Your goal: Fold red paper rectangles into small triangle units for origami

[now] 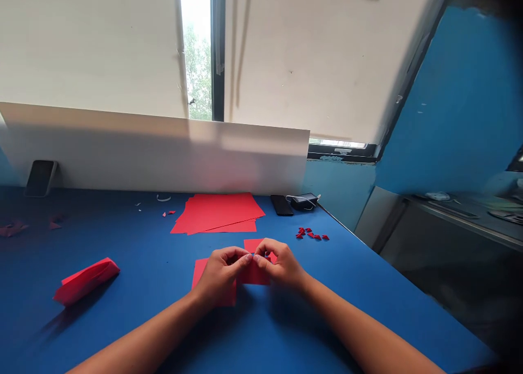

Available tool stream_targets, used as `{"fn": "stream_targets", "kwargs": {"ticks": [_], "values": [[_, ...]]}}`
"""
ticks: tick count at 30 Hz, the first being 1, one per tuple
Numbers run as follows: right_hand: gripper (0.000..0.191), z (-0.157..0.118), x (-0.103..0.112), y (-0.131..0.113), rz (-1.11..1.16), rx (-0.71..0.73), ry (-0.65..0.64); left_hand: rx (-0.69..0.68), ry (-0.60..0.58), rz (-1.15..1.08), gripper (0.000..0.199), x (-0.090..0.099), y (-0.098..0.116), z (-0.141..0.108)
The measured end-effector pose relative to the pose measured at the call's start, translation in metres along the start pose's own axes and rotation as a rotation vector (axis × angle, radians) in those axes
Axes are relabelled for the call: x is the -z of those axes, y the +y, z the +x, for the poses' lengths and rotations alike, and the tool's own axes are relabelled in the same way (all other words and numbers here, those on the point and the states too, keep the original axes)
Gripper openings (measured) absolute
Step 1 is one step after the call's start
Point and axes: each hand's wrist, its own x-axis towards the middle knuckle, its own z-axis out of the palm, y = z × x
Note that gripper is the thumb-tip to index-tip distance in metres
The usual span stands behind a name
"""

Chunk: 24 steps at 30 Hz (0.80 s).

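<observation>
A person's left hand [223, 273] and right hand [284, 265] pinch a small red paper piece [254, 276] between thumbs and fingertips over the blue worktop [155, 287]; gripping from both sides seemingly steadies the thin, flexible paper. A flat red square [227, 296] lies partly beneath the left hand, perhaps for easy reach. Beyond, smooth red sheets [220, 212] overlap in a loose stack. Tiny pointed red pieces [317, 237] cluster to the right, apparently kept separate.
</observation>
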Motion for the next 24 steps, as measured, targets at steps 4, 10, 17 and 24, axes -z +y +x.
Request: {"fn": "stream_targets", "kwargs": {"ticks": [4, 10, 17, 24], "values": [[0.014, 0.000, -0.001, 0.005, -0.022, -0.004, -0.020, -0.008, -0.013, 0.074, 0.027, 0.000, 0.002, -0.001], [0.015, 0.001, -0.002, 0.008, -0.012, -0.015, -0.066, -0.040, -0.018, 0.144, 0.029, -0.001, 0.008, -0.002], [0.009, 0.005, 0.006, 0.010, 0.004, -0.032, -0.014, -0.037, 0.076, 0.081, 0.031, 0.006, 0.001, 0.004], [0.012, 0.005, 0.010, 0.008, 0.020, -0.038, 0.019, -0.050, 0.100, 0.096, 0.031, 0.007, 0.000, 0.005]]}}
